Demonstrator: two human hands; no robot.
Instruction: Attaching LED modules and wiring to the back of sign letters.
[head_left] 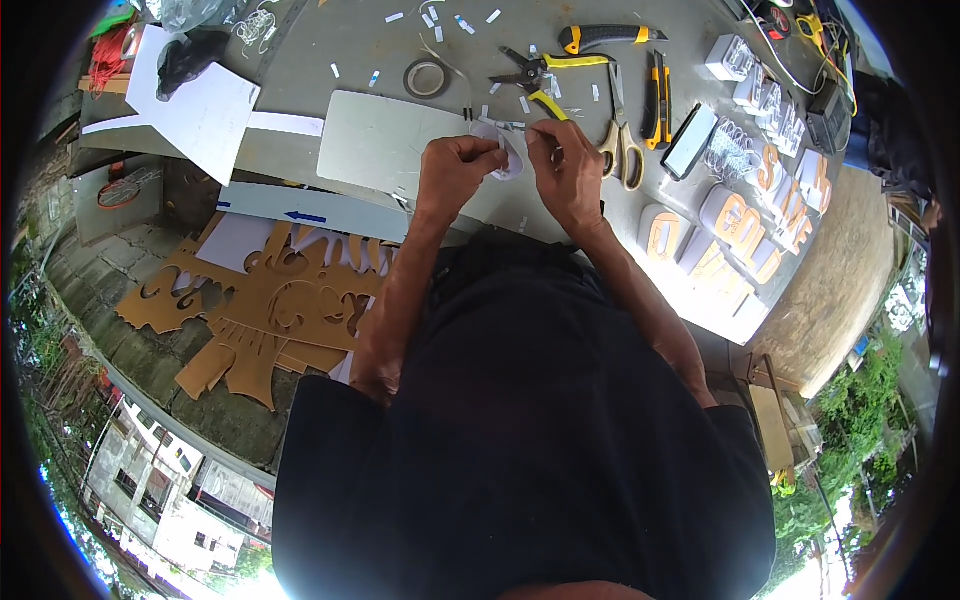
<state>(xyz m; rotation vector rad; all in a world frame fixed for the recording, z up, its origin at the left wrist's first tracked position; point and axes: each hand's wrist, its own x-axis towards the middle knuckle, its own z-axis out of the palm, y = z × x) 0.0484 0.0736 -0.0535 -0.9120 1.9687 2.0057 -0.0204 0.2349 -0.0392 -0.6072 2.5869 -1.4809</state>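
Note:
My left hand (460,172) is closed in a pinch at the left edge of a small white curved piece (512,162), which lies between my two hands near the table's front. The fingertips meet the piece, and part of it is hidden behind them. My right hand (566,172) is closed just to its right, thumb and forefinger together; whatever they pinch is too small to make out. Right beside that hand stand scissors (630,160) with beige handles. Beyond the hands lie yellow-and-black wire strippers (540,80) among small white strip offcuts.
Two yellow-and-black utility knives (590,40) (657,100), a phone (690,142) and several box-like letters (735,220) lie to the right. Left are a pale flat sheet (375,140), a black tape roll (427,78) and white cut sheeting (200,110). Brown cut-out panels (290,290) sit below the table.

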